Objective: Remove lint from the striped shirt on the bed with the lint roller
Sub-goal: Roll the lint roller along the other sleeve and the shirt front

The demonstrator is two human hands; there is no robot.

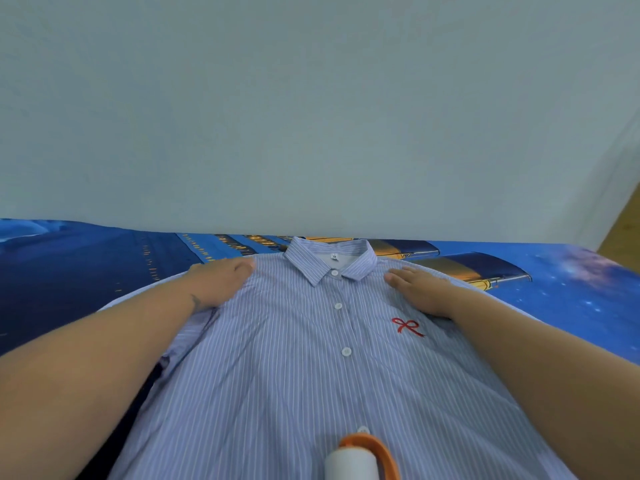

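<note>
Nearest, at six o'clock, a white lint roller [351,462] with an orange frame lies on the lower front of a striped shirt [294,368], well apart from both hands and held by neither. Farther up, the left hand [221,280] presses flat at ten o'clock, the right hand [417,289] flat at two o'clock. Beyond lie the blue bed cover [86,265] and pale wall [311,116].

Both bare forearms are stretched forward from the near corners of the view. The left hand [221,282] is laid palm down with fingers bent slightly at the tips. The right hand [420,289] is laid flat, its fingers held straight and together.
</note>
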